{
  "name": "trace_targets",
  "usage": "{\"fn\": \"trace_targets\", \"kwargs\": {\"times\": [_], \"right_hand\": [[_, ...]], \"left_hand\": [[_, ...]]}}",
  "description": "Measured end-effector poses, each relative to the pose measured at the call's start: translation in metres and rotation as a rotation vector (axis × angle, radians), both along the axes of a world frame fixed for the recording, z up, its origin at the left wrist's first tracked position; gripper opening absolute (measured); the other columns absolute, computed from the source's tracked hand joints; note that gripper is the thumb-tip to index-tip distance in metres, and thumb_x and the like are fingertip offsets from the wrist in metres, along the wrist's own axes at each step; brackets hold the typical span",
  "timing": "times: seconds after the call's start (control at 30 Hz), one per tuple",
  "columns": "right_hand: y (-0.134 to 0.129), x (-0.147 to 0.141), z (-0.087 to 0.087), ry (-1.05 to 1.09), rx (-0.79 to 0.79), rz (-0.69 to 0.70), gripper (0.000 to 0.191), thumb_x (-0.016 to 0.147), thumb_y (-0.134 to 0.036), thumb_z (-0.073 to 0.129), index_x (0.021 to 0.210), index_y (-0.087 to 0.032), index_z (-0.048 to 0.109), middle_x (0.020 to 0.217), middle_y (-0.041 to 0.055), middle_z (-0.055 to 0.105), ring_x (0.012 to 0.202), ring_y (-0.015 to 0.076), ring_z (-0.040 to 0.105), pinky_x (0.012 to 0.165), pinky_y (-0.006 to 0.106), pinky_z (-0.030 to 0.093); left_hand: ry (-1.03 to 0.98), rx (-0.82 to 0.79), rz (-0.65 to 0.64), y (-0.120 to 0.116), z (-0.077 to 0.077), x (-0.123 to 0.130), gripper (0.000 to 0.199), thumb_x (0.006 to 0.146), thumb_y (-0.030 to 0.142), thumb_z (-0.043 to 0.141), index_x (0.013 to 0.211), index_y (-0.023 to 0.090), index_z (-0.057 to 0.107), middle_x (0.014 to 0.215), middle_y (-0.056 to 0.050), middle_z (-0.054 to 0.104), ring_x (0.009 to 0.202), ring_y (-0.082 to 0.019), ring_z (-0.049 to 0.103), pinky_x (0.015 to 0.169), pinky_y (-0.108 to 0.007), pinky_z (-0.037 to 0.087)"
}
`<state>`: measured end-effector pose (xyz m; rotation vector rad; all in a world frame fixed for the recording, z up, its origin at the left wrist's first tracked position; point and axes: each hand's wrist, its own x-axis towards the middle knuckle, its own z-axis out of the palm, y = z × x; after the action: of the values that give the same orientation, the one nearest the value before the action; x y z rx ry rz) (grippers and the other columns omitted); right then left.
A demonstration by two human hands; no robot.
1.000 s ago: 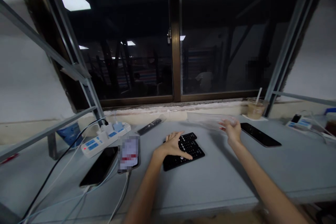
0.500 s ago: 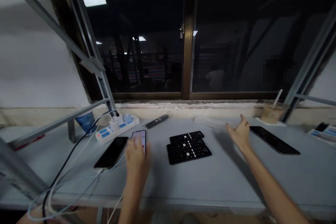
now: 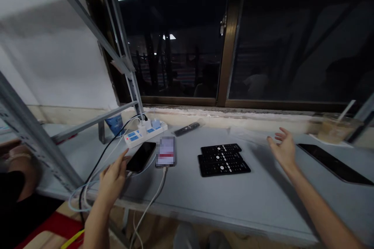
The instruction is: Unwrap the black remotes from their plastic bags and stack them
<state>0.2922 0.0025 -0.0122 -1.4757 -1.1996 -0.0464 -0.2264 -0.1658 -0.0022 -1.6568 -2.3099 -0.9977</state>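
My left hand (image 3: 113,177) is beside the lower left edge of a dark-screened phone (image 3: 142,156), its fingers stretched out; I cannot tell whether they touch the phone. A second phone (image 3: 166,151) with a lit screen lies just right of it, a white cable (image 3: 157,190) plugged into its near end. My right hand (image 3: 283,148) hovers over the right side of the table, fingers apart and nothing in them. Between my hands several black remote controls (image 3: 224,160) lie side by side, overlapping. To the right of my right hand rests a black tablet-like device (image 3: 334,164).
A white power strip (image 3: 146,133) with plugs and cables sits at the back left near a metal frame post (image 3: 133,81). Another remote in a clear bag (image 3: 187,128) lies behind. A drink cup with a straw (image 3: 336,129) stands back right. Another person's arm (image 3: 22,167) shows far left.
My left hand has left the lit phone and moved left to the dark phone's edge. My right hand stays raised and open. The view has turned left.
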Motion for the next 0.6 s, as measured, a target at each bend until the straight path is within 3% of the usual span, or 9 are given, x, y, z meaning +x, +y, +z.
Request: {"fn": "trace_targets", "kwargs": {"times": [0.2, 0.4, 0.6], "right_hand": [[-0.005, -0.006, 0.007, 0.040, -0.057, 0.048, 0.063, 0.064, -0.039, 0.050, 0.121, -0.014, 0.043, 0.095, 0.0098, 0.057, 0.078, 0.0222, 0.056, 0.070, 0.038, 0.044], [-0.008, -0.009, 0.010, 0.008, -0.107, 0.065, 0.059, 0.065, -0.039, 0.049, 0.119, -0.017, 0.044, 0.094, 0.0082, 0.058, 0.077, 0.0215, 0.058, 0.070, 0.037, 0.044], [-0.009, -0.011, 0.012, 0.025, -0.118, 0.062, 0.058, 0.063, -0.041, 0.050, 0.117, -0.018, 0.046, 0.092, 0.0077, 0.059, 0.074, 0.0212, 0.058, 0.069, 0.037, 0.045]], "left_hand": [[0.015, -0.132, 0.006, -0.006, -0.008, -0.005, 0.040, 0.081, 0.038, 0.032, 0.112, 0.024, 0.054, 0.107, -0.006, 0.064, 0.103, -0.024, 0.058, 0.086, -0.040, 0.044], [-0.008, -0.164, -0.051, -0.001, -0.014, 0.010, 0.048, 0.078, 0.047, 0.038, 0.119, 0.024, 0.049, 0.119, -0.008, 0.055, 0.111, -0.026, 0.050, 0.090, -0.047, 0.040], [0.019, -0.227, 0.010, 0.001, -0.017, 0.017, 0.051, 0.081, 0.048, 0.038, 0.128, 0.029, 0.043, 0.127, -0.008, 0.047, 0.122, -0.029, 0.040, 0.097, -0.051, 0.033]]}}
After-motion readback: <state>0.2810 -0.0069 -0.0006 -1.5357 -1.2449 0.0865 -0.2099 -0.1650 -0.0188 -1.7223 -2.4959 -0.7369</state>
